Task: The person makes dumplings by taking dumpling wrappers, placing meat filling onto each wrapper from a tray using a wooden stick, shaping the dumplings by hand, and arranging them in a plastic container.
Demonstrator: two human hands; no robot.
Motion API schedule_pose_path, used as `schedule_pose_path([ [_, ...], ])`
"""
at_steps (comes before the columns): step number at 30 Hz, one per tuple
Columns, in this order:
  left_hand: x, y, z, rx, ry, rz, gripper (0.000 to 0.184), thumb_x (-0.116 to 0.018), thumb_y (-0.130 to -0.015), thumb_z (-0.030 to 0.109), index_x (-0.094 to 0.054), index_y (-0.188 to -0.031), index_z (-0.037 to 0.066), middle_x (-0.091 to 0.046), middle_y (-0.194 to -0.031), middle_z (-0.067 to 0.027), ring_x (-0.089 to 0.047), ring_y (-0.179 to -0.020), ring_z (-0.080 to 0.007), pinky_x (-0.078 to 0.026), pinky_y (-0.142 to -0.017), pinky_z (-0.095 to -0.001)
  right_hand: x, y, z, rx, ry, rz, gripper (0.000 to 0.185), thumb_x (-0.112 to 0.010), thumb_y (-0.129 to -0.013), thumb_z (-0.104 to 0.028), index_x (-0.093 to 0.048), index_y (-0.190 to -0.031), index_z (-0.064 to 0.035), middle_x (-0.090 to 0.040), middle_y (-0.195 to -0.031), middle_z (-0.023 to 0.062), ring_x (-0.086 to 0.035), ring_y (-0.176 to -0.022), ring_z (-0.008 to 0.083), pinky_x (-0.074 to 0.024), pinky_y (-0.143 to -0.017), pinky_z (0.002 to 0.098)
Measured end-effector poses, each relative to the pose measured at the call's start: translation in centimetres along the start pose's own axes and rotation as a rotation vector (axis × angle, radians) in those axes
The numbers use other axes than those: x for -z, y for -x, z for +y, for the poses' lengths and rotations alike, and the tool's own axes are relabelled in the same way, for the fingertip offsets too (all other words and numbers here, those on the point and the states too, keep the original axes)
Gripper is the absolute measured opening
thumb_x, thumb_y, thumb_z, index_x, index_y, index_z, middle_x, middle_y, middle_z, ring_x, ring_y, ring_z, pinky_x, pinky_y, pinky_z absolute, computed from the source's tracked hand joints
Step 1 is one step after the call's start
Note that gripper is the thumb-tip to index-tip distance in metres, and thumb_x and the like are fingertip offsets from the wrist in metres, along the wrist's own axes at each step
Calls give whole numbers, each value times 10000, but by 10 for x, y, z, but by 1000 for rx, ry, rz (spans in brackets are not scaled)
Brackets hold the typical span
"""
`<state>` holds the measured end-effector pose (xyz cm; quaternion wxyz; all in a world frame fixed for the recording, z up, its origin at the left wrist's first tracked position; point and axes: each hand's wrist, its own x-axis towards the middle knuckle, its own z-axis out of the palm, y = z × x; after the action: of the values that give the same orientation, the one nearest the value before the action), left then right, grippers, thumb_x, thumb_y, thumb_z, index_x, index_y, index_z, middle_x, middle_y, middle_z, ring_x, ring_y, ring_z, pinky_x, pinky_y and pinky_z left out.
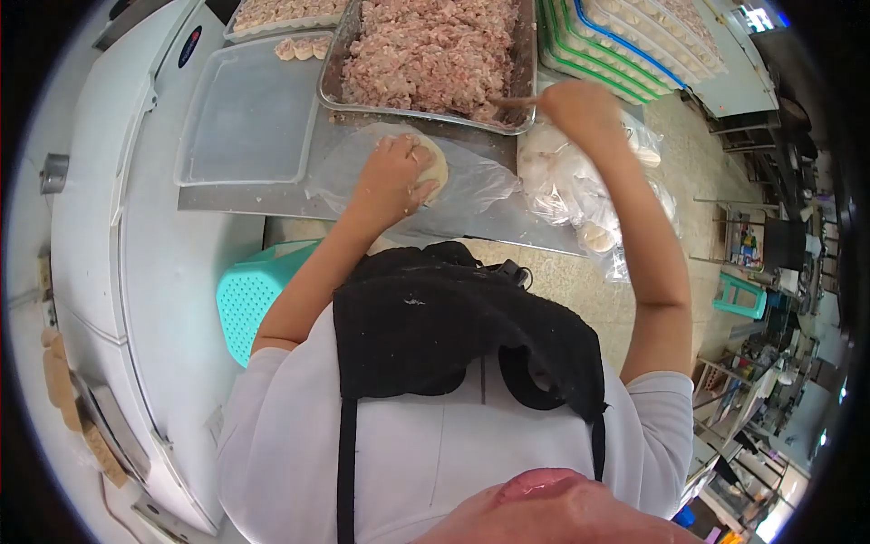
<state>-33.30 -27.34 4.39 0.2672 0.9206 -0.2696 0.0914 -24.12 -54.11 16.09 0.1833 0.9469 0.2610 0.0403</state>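
Left hand, 11 o'clock: holding dough round over plastic sheet | right hand, 1 o'clock, blurred: gripping stick, tip at minced filling | metal tray, 12 o'clock: contains filling | clear bag, 2 o'clock.

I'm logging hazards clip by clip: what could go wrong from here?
The bag juts past the table edge, so it might slip off. Filling could drip if the stick in the right hand swings over the rim. The plastic under the left hand looks loose; it might shift with the dough.
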Motion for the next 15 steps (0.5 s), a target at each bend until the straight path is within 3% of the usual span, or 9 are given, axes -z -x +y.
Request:
schedule_pose_path([
  [3,-2,-1,6,68,-29,17,408,-748,-708,248,-616,-1053,72,-544,-1101,-172,-504,-1026,-367,-413,-879,-443,-43,7,-38,136,-126,76,156,-569,-793,-157,-690,-735,-78,-672,-722,119,-676,-691,296,-531,-573,415],
  [9,-9,-3,0,87,-55,0,401,-743,-714,244,-622,-1048,59,-597,-1020,-155,-537,-962,-361,-433,-848,-455,-19,13,9,132,-218,4,166,-562,-828,-167,-678,-841,-49,-645,-847,138,-636,-868,300,-519,-736,403],
  [10,-12,-4,-6,107,-9,33,401,-739,-728,241,-620,-1064,57,-613,-1001,-143,-557,-950,-342,-445,-832,-440,-14,15,10,155,-283,115,214,-576,-860,-218,-674,-948,-49,-624,-923,153,-612,-915,285,-501,-766,406],
  [12,-14,1,-18,148,85,101,400,-732,-757,236,-618,-1094,52,-645,-962,-119,-598,-926,-302,-470,-800,-410,1,17,2,179,-494,228,235,-616,-858,-179,-662,-1067,-82,-622,-917,139,-609,-882,274,-497,-758,378],
  [15,6,17,-29,576,596,239,338,-669,-822,191,-608,-1122,46,-663,-1016,-89,-637,-924,-215,-507,-802,-350,4,24,-28,150,-935,263,302,-627,-881,-145,-631,-1178,-97,-613,-898,101,-587,-855,203,-486,-757,318],
])
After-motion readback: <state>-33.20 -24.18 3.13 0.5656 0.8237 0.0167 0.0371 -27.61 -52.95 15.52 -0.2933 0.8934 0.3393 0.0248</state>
